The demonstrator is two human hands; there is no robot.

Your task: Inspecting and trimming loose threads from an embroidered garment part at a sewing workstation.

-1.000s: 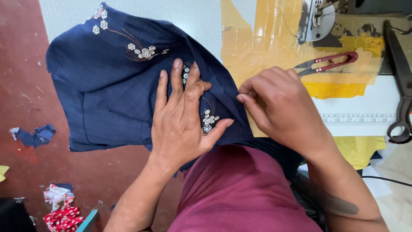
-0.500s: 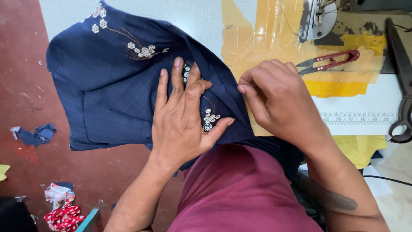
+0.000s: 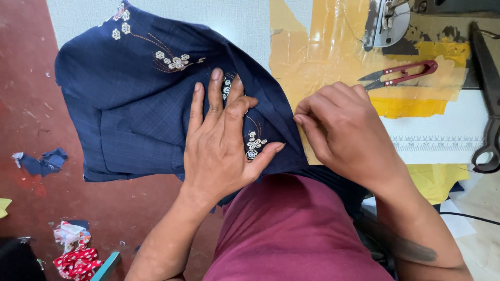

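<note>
Left hand (image 3: 221,143) flat, fingers spread, pressing down on navy checked fabric with white floral embroidery (image 3: 140,104), which lies on the white sewing table (image 3: 250,21) and hangs over its left edge. Right hand (image 3: 341,130) curled, fingertips pinching the fabric's right edge. Red-handled thread snips (image 3: 398,75) lie just beyond.

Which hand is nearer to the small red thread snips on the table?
Right. The right hand pinches the edge of the navy fabric just below-left of the red thread snips; the left hand lies flat on the fabric, farther left.
</note>
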